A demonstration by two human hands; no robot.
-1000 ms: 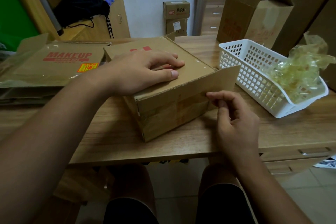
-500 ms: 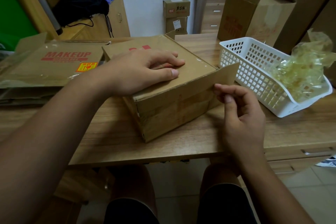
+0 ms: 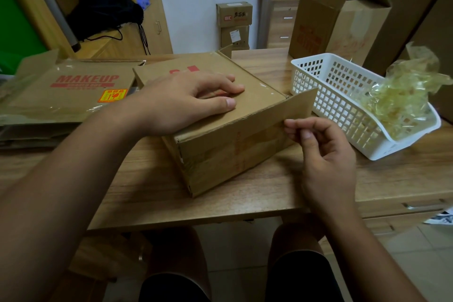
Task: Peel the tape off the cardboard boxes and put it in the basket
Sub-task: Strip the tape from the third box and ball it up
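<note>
Seated at the worktop, the person I am watching through the head camera looks partway through the job. A crumpled wad of peeled tape already fills the right end of the white basket at the right of the frame. A flattened box lies at the left, with clear film glinting on it. By my reading the cardboard box at centre has more to give up: glossy tape bands cross its near face. The left hand lies flat on the box top, fingers straight, pressing down. The right hand, centre right, is curled, thumb and forefinger pinched at the lower edge of the raised flap; whether a tape end is caught between them I cannot tell. The basket stands just beyond that hand, to its upper right
</note>
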